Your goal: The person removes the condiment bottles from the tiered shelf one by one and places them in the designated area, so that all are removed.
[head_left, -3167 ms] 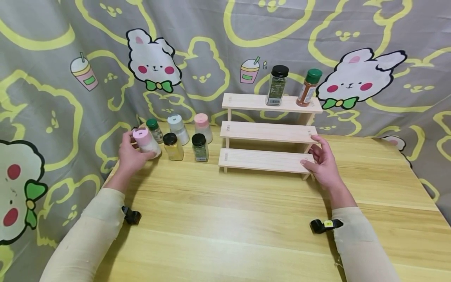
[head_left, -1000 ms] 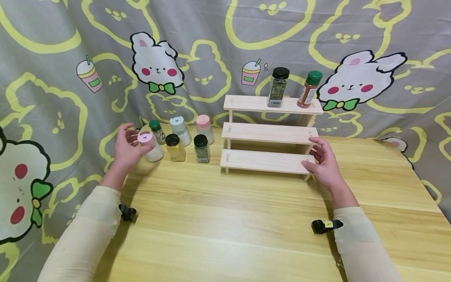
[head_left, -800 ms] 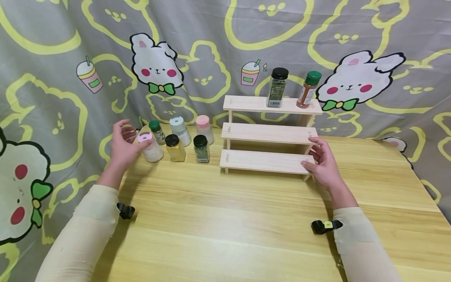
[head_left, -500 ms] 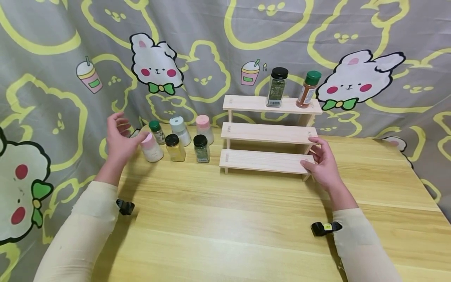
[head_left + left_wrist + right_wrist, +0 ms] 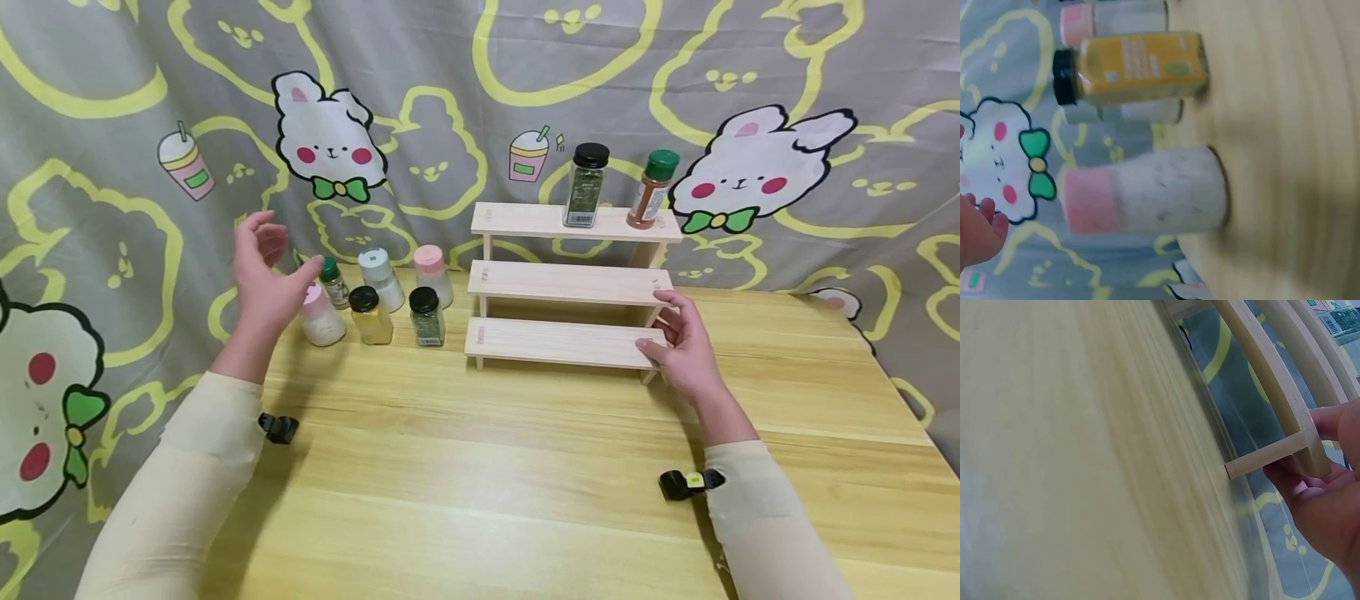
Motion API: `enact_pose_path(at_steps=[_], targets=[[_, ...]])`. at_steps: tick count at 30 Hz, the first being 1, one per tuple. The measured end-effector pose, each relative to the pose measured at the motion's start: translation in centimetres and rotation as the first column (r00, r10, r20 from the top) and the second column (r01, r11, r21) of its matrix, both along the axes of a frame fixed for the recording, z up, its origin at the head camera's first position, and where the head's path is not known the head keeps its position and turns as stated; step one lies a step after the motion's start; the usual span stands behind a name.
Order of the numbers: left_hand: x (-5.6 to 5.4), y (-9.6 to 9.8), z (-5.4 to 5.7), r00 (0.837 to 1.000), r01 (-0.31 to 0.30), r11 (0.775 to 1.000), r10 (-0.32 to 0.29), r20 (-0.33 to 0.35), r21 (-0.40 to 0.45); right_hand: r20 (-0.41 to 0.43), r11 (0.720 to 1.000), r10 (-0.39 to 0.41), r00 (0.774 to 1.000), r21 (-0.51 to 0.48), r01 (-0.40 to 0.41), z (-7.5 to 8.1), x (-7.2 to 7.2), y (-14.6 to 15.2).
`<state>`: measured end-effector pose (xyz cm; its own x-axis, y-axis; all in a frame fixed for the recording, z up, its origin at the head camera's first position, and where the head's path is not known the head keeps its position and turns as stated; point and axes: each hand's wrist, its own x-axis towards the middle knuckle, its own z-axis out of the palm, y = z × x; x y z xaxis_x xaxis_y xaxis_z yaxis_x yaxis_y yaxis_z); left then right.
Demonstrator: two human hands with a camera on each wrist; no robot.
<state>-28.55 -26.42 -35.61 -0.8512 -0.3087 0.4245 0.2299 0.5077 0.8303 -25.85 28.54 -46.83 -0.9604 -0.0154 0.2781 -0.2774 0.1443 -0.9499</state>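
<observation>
My left hand hovers above and left of a white shaker with a pinkish lid, its fingers spread and holding nothing. That shaker stands upright on the table in the left wrist view, apart from the fingertips. Beside it are a black-capped jar of yellow powder and a small green-capped jar. My right hand grips the right end of a three-tier wooden shelf. In the right wrist view, thumb and fingers lie around the end of a shelf board.
Also on the table are a blue-lidded shaker, a pink-lidded shaker and a black-capped herb jar. The shelf's top tier bears a taller herb jar and a green-capped red spice bottle. A patterned curtain hangs behind.
My left hand has let go of the pinkish-lidded shaker, which now stands upright on the table. The hand has opened and risen away from it. My right hand keeps its hold on the shelf.
</observation>
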Motion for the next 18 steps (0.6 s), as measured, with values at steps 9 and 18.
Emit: enact_pose_path(at_steps=[9, 18], targets=[[-1.1, 2.8, 1.5, 0.993, 0.099, 0.995, -0.098, -0.072, 0.017, 0.002, 1.000, -0.002, 1.000, -0.014, 0.002, 0.0, -0.1, 0.0], [-2.0, 6.2, 1.8, 0.977, 0.191, 0.981, -0.192, -0.092, -0.020, 0.001, 1.000, -0.012, 1.000, 0.006, 0.012, -0.2, -0.2, 0.1]])
